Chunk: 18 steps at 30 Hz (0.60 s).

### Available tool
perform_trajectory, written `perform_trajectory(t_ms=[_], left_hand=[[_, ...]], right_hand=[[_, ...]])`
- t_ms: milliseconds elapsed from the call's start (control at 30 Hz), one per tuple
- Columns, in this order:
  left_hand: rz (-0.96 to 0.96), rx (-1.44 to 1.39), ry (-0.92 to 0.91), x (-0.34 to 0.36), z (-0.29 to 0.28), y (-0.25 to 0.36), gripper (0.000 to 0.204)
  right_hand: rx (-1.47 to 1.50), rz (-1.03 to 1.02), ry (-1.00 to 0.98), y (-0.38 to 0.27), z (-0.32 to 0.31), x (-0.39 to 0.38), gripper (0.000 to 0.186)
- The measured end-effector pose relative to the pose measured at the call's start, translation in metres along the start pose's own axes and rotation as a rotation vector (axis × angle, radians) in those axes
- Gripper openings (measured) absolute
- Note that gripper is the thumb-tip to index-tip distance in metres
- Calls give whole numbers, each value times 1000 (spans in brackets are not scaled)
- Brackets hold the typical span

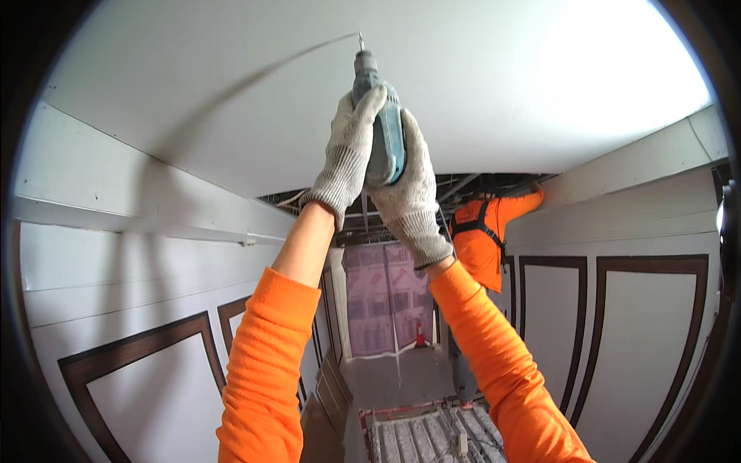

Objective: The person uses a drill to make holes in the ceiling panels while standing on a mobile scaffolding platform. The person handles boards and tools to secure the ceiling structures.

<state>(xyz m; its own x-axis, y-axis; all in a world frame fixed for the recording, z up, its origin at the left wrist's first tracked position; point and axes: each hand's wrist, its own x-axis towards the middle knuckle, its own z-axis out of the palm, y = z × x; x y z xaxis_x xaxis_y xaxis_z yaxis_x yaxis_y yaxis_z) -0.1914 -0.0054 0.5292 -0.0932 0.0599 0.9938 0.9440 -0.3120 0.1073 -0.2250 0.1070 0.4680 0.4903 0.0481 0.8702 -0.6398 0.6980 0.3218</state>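
Note:
Overhead, my left hand and my right hand, both in pale knitted work gloves, are closed around a dusty teal power drill. My left hand wraps its near-left side, while the right grips it from the right and lower down. The drill points up, and its bit meets or nearly meets the white ceiling board; whether it touches, I cannot tell. Its shadow runs to the left across the board. Gloves hide much of the drill's handle and trigger.
Another person in an orange top and black harness reaches into the open ceiling frame at right. Panelled walls flank both sides. Below lies a ribbed platform; boards lean at left. A translucent sheet hangs at the far end.

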Motion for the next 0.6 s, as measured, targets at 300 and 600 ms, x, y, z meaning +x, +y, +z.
perform_trajectory(t_ms=[300, 600], left_hand=[[-41, -19, 12, -3, 1, 4, 70], [8, 155, 27, 10, -4, 0, 76]], right_hand=[[-63, 110, -53, -15, -6, -1, 100], [-71, 75, -37, -18, -6, 3, 101]])
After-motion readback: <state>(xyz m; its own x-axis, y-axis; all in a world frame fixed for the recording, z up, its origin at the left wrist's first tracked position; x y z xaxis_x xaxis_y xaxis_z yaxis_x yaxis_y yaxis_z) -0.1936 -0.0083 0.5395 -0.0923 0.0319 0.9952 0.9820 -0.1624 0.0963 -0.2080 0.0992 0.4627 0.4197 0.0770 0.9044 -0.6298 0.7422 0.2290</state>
